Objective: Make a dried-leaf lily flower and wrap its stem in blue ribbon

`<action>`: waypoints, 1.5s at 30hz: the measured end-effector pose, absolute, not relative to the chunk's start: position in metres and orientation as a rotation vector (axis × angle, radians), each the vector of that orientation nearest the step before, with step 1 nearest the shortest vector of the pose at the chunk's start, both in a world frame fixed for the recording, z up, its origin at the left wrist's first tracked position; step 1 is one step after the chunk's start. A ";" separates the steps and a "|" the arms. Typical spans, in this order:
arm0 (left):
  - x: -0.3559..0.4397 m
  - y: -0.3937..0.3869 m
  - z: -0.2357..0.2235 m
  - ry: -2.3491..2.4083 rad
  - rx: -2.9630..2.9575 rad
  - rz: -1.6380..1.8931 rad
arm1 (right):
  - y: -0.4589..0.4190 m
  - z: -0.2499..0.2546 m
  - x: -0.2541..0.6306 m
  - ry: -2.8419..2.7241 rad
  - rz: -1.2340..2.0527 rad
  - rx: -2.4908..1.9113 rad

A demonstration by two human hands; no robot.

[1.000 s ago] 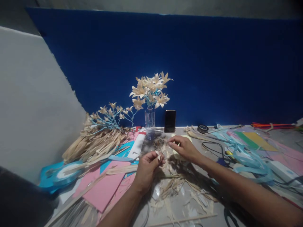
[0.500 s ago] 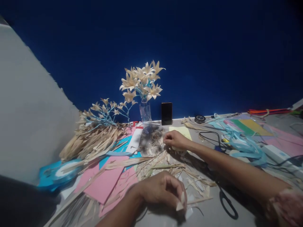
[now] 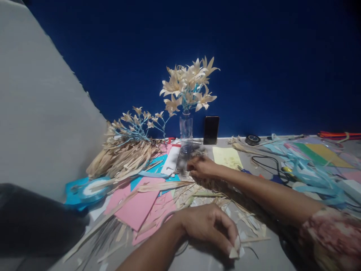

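Low in the middle, my left hand [image 3: 210, 229] pinches a small, pointed, cream petal-like piece [image 3: 233, 253] between thumb and fingers. My right hand [image 3: 200, 166] reaches forward to the heap of dry husk scraps [image 3: 186, 160] in front of the vase. Its fingers are curled down and pressed together, and whatever they hold is hidden. Behind it a clear vase [image 3: 186, 130] bears cream husk flowers [image 3: 187, 82] on blue-wrapped stems. Loose pale husk strips [image 3: 203, 203] lie between my two hands.
On the left are a bundle of dried husks [image 3: 121, 160], smaller flowers [image 3: 135, 124], a blue tape roll [image 3: 96, 188] and pink paper [image 3: 138, 207]. A phone [image 3: 211, 130] leans on the wall. Yellow paper [image 3: 227, 157] and blue ribbon [image 3: 307, 173] lie to the right.
The view has shifted, so most things appear farther right. My right hand has moved left, closer to the scraps by the vase. My left hand keeps its pinch on the petal-like piece.
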State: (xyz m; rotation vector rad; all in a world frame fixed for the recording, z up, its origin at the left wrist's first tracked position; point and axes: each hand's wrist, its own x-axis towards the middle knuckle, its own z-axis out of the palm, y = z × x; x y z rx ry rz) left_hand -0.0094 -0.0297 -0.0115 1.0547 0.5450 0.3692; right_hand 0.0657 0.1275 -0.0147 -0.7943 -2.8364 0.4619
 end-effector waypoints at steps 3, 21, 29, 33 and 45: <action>-0.012 -0.030 -0.011 0.552 1.033 0.394 | 0.131 -0.014 0.063 -2.835 0.388 -0.774; 0.036 -0.049 0.032 0.928 0.939 1.327 | -0.008 0.021 0.208 -2.062 -0.473 -0.558; 0.064 -0.059 0.025 0.966 0.926 1.286 | -0.029 0.015 0.229 -2.050 -0.063 -0.655; 0.069 -0.064 0.028 1.018 1.099 1.220 | -0.027 0.022 0.251 -1.901 0.557 -0.750; 0.079 -0.053 0.023 1.099 0.966 1.181 | -0.014 0.024 0.266 -1.265 1.534 -0.925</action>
